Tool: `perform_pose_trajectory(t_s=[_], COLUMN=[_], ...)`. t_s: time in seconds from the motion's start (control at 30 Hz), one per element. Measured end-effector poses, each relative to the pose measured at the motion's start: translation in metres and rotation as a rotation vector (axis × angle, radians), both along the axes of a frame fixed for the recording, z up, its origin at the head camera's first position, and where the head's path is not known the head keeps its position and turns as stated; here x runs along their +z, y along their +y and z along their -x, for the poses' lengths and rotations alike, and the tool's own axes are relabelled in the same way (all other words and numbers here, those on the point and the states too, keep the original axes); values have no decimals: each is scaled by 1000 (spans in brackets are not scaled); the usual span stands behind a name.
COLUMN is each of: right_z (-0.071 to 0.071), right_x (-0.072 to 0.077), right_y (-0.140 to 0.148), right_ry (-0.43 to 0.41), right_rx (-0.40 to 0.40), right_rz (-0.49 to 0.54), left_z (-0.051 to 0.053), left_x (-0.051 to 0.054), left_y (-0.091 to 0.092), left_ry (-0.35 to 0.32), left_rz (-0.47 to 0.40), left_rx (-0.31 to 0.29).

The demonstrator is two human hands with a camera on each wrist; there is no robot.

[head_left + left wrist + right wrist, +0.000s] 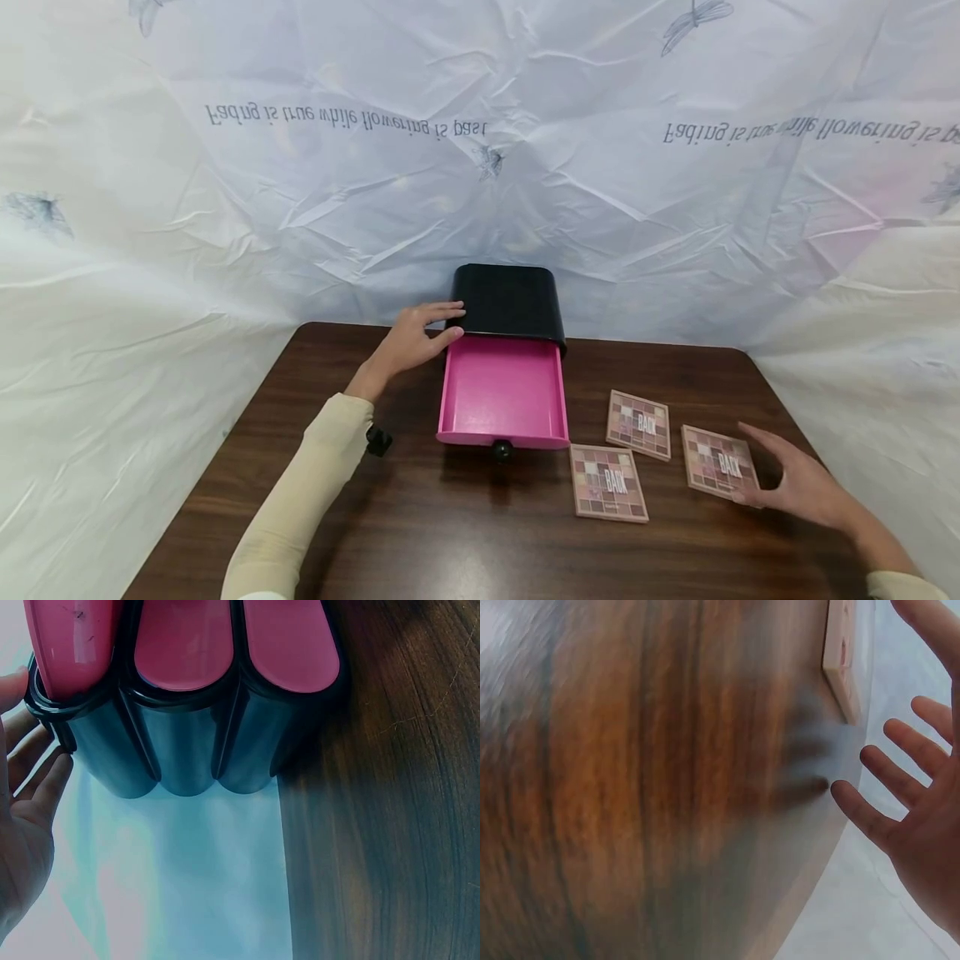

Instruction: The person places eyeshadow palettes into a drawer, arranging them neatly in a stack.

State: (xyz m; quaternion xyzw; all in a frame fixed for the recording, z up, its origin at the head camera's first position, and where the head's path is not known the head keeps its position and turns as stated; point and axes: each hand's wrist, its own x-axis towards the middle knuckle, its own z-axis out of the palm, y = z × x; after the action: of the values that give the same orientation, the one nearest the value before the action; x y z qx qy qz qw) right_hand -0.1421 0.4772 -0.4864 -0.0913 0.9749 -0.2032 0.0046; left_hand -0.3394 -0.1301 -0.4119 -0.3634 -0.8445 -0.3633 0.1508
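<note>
Noted L hand (416,336) w/ fingers extended, touching L edge of blk cabinet (510,300). Found R hand (802,483) spread wide by R palette (716,461), table (465,533) R side; can't tell if touching. Logged as near-square, long axis unclear, top pointing away. Read "BACK" thereon, also on far palette (637,424), near palette (608,483). Observed pink drawer (504,387) out twd wearer. Read inverted on sheet (352,175): "Fading is true while flowering is past".

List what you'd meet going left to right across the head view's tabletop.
Cream left sleeve, left hand, open pink drawer, front palette, rear palette, rightmost palette, right hand.
</note>
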Motion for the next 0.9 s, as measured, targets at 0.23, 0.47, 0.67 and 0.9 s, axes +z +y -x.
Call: perform_pose_trajectory(t_s=[0.23,0.47,0.67,0.9], right_z=[3,6,9,14], right_x=[-5,-11,-16,-18], right_y=[8,11,14,18], right_ry=[-49,-70,-27,-31], right_rx=[-2,45,112,130], right_rz=[-29,-32,-39,-56], left_z=[1,0,-2,-2], left_x=[2,2,2,2], left_y=[0,2,2,2], left_ry=[30,39,15,14], left_rz=[-2,10,18,14], left_rx=[0,-6,1,-2])
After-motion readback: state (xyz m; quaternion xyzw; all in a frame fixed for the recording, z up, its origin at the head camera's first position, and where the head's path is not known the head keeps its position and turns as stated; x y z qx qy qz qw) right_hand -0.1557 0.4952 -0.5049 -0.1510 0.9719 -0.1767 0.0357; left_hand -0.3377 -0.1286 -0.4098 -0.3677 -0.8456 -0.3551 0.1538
